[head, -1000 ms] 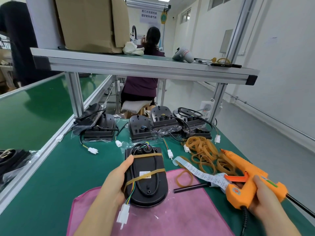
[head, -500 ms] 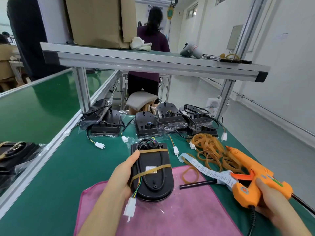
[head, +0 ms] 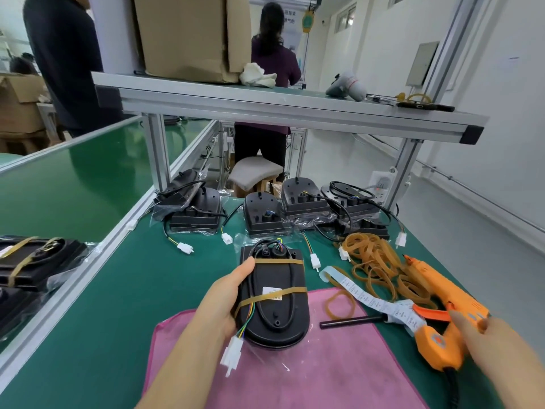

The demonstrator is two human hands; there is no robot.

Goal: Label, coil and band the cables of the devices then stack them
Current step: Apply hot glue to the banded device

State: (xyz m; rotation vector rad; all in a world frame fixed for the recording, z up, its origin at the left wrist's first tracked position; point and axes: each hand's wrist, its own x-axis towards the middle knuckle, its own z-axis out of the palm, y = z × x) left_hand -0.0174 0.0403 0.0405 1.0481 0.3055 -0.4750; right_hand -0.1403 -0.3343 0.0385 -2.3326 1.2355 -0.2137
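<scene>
The device (head: 274,308) is gripped at its left side by the left hand (head: 224,302), thumb at the upper band, over the pink cloth (head: 324,376) near the tabletop (head: 118,290) front edge. Cable is coiled on its back under 2 bands, label on, so it is prob. held for a check before stacking. The right hand (head: 486,340) is wrapped round the glue gun (head: 442,287) grip by the right edge, well apart from the device, nozzle pointed away from the work. Unbanded units (head: 265,214) are lined along the far edge.
</scene>
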